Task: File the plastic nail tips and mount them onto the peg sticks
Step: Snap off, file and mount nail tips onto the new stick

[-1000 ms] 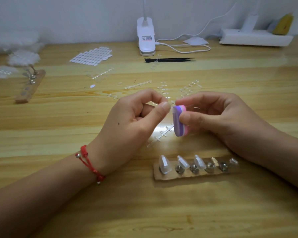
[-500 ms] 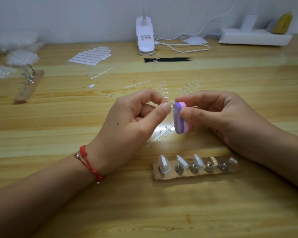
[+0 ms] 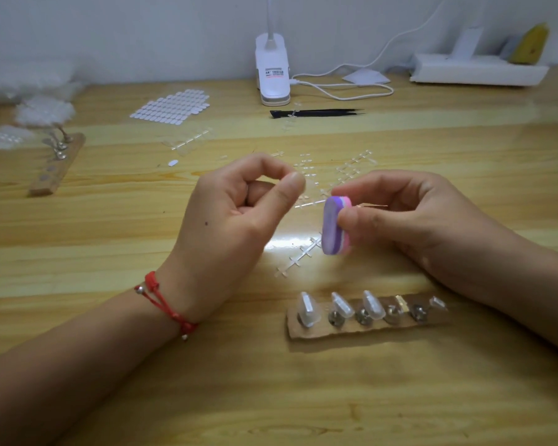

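Note:
My left hand (image 3: 236, 226) hovers over the middle of the table, thumb and forefinger pinching a clear plastic nail tip (image 3: 307, 185) that barely shows past the fingertips. To its right, my right hand (image 3: 409, 217) grips a small purple and pink filing block (image 3: 334, 225), held upright a short gap away from the tip. In front of both hands lies a brown peg holder (image 3: 361, 328) with several metal pegs; three pegs on its left carry clear nail tips (image 3: 308, 309).
Empty clear nail sprues (image 3: 298, 260) are scattered on the wooden table between and behind the hands. A second peg holder (image 3: 57, 164) lies at far left, a sheet of adhesive tabs (image 3: 171, 106) and black tweezers (image 3: 316, 113) farther back, near a white clip lamp (image 3: 273, 72).
My left hand has lifted up and away to the left, opening a gap between the nail tip and the filing block. My right hand holds the block at about the same spot.

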